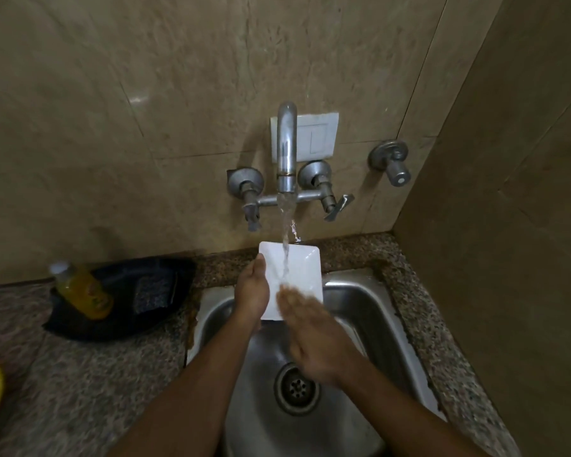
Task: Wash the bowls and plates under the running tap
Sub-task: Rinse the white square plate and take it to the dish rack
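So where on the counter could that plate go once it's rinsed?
Bare granite lies on the counter between the black tray and the sink, and along the sink's right rim. The back-left corner is crowded by tray and bottle.

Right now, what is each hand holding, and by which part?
The left hand holds the white rectangular plate by its left edge, under the tap's stream. The right hand holds nothing; its straight fingers rub the plate's near face.
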The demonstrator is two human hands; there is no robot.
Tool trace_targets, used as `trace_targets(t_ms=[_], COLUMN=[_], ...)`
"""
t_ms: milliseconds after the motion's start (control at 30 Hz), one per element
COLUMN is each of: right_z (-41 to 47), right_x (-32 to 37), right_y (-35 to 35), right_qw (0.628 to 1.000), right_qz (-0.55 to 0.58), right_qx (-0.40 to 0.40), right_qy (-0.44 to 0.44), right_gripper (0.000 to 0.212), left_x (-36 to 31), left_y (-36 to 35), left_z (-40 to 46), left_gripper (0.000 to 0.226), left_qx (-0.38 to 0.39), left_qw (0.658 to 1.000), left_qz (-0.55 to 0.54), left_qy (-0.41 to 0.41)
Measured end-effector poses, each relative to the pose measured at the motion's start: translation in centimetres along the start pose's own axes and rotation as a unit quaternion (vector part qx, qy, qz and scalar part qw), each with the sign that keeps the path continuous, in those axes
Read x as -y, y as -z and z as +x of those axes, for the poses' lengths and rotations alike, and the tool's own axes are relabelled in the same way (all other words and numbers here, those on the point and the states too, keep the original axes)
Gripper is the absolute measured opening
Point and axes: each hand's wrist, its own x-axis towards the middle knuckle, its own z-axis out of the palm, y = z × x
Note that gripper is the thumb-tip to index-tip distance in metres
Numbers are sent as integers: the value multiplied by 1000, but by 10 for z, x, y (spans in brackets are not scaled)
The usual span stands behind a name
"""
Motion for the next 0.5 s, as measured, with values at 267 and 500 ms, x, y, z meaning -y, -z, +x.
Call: trace_targets(t_ms=[267,500], right_z=[-7,1], right_x=[-23,-15], right_y=[10,24], right_qw=[870,750], right_qz=[295,539], right_qx=[-241,-92], right_qy=[-312,-372], right_gripper=[29,14], left_x=[9,19], left_y=[10,17], left_z=[-8,-9], left_gripper=[44,36], left_qx=[52,102], left_qw=[992,986], left_qz=[-63,-79], left_qy=[95,106])
